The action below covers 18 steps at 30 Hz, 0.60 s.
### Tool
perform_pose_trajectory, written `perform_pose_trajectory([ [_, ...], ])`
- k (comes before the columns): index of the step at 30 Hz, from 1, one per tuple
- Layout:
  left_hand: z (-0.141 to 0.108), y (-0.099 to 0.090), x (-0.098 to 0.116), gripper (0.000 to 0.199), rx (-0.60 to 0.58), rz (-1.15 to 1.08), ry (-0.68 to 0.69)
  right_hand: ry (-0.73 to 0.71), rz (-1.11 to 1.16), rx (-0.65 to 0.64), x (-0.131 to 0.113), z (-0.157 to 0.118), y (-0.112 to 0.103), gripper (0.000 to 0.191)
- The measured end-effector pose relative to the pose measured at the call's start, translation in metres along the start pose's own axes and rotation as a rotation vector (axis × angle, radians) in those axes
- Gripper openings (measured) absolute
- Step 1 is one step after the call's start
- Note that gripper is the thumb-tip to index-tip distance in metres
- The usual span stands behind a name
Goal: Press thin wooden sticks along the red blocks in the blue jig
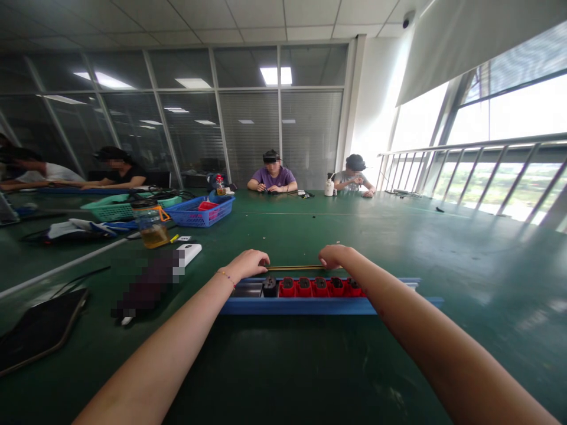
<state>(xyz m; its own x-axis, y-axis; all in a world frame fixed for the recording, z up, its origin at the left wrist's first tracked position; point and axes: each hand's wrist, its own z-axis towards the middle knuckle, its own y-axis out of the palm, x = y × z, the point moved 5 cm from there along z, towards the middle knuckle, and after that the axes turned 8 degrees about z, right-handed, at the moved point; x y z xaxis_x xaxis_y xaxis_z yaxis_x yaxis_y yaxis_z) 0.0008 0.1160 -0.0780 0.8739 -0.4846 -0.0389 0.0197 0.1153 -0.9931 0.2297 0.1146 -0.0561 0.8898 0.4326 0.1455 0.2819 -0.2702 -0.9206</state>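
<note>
My left hand [248, 263], with a thin beaded bracelet at the wrist, is closed at the left end of a long thin yellow-and-dark strip [295, 268]. The fingers of my right hand [335, 257] are bent down at its other end, partly hidden by the hand itself. The strip runs straight between them, just beyond a blue rail [301, 306] lying across the table. In the rail's channel stand several red blocks [303, 287] with dark tops in a row. One black block [269, 287] stands at their left. My right forearm covers the rail's right part.
On the left lie a phone [42, 327], a dark pouch [150, 289], a white power bank [191, 255] and a jar of tea-coloured liquid [151, 224]. Behind them are a blue basket [201, 211] and a green basket [108, 208]. Several people sit along the far side.
</note>
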Motion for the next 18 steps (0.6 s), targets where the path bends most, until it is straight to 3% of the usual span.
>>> perform_pose_trajectory([
  [8, 0.0, -0.001, 0.0, 0.02, -0.013, 0.066, -0.017, 0.025, 0.039, -0.008, 0.021, -0.004, 0.01, 0.046],
  [18, -0.005, -0.005, 0.005, 0.017, -0.013, 0.039, -0.03, -0.053, 0.216, 0.059, 0.031, -0.003, 0.016, 0.028],
])
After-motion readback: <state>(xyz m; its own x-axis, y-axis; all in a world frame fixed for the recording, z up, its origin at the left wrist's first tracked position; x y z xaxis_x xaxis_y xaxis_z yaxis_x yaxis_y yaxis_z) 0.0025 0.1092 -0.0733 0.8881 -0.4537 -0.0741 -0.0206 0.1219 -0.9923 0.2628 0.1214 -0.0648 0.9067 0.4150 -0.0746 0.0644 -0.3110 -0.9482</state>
